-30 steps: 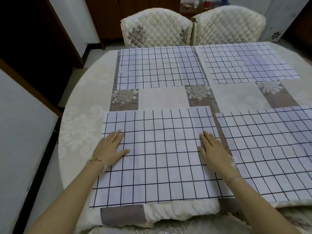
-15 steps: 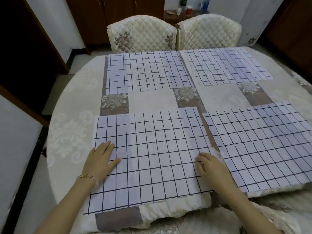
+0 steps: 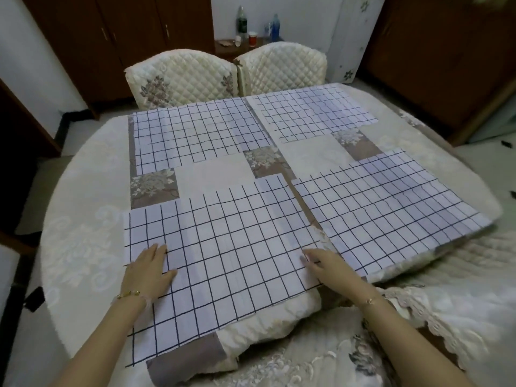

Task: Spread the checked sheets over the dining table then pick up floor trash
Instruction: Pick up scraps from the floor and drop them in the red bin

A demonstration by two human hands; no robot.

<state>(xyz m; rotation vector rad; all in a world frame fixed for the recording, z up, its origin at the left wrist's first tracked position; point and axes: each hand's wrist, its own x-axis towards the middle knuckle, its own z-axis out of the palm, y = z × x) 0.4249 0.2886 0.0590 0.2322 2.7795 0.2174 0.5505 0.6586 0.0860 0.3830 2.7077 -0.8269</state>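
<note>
four checked sheets lay spread over the round dining table [image 3: 83,219], which wore a cream patterned cloth with brown floral patches. the near-left checked sheet [image 3: 223,255] sat at the table's near edge, its near-left corner hanging over the rim. the left hand [image 3: 148,270] rested flat on that sheet's left edge, fingers spread and together pointing away, palm down, a gold bracelet [image 3: 128,294] at the wrist. the right hand [image 3: 326,265] lay on the sheet's right edge, fingers extended toward the left and low against the paper; whether it pinched the edge could not be told. just beside it, across a narrow gap, lay the near-right checked sheet [image 3: 391,208], tilted and reaching the table's right rim. the far-left checked sheet [image 3: 201,135] and the far-right checked sheet [image 3: 310,113] lay side by side at the far edge. two quilted cream chairs [image 3: 181,76] stood behind the table, with bottles [image 3: 241,23] on a dark cabinet beyond.
</note>
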